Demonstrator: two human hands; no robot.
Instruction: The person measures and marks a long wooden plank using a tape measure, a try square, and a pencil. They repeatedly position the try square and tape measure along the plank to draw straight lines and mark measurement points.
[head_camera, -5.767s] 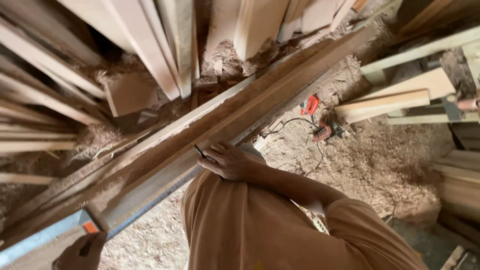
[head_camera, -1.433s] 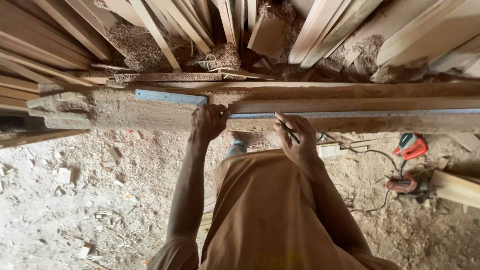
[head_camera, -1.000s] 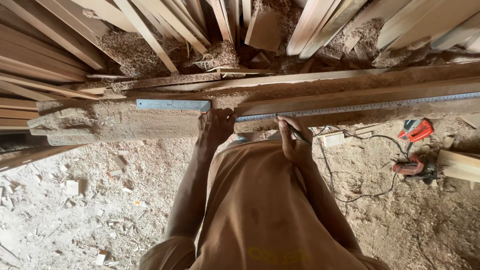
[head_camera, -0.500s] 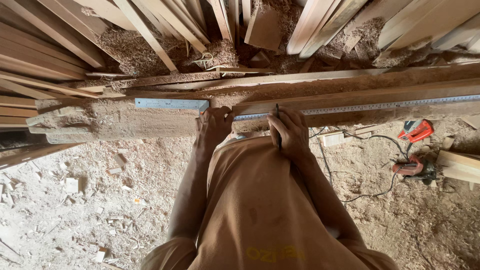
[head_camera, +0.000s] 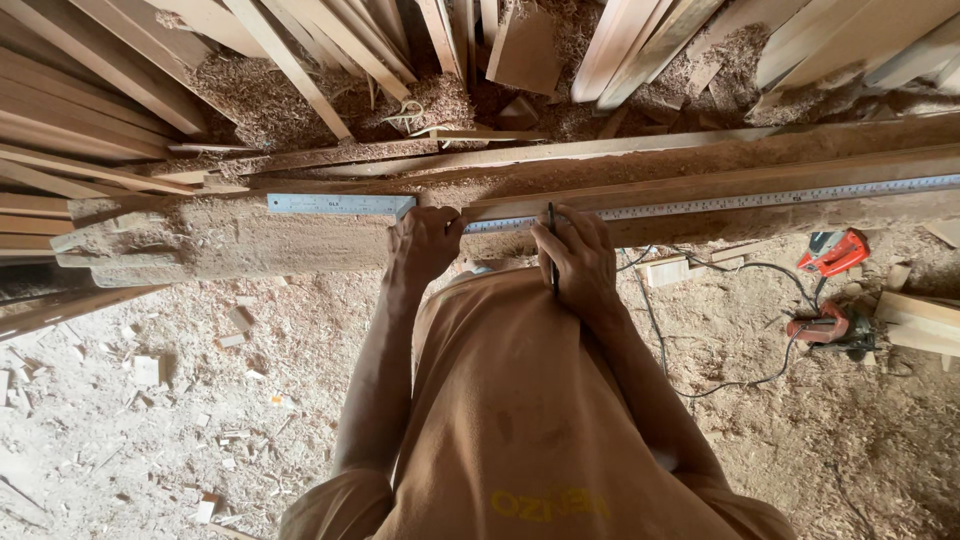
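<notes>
Ruler (head_camera: 700, 203): a long metal straightedge, lying flat on a rough, dusty plank (head_camera: 230, 240). Long axis runs left to right across the view, tilted a little so the right end sits higher in frame. Its left end (head_camera: 340, 204) shows as a wider bluish-grey strip; the rest is a thin graduated band running off the right edge of the picture.

Left hand (head_camera: 425, 240): fingers curled down over the ruler, pressing it against the plank roughly where the wide strip meets the thin band. Closed on the ruler from above, palm side down.

Right hand (head_camera: 575, 255): just beside the left, apart from it, not touching. It grips a thin dark pencil (head_camera: 552, 245), held nearly upright in frame, across the ruler's axis, tip at the ruler's near edge.

Plank runs the same way as the ruler, sawdust caked along its top and near face. A second long board (head_camera: 600, 150) lies just behind it, parallel.

Behind: many pale timber strips (head_camera: 300, 60) leaning fanwise, heaps of shavings between them.

Floor (head_camera: 150, 400): sawdust and small offcuts. To the right, near the plank's near side, a red power tool (head_camera: 835, 250) and another tool (head_camera: 830, 325) with a dark cable (head_camera: 700, 350) trailing over the floor.
</notes>
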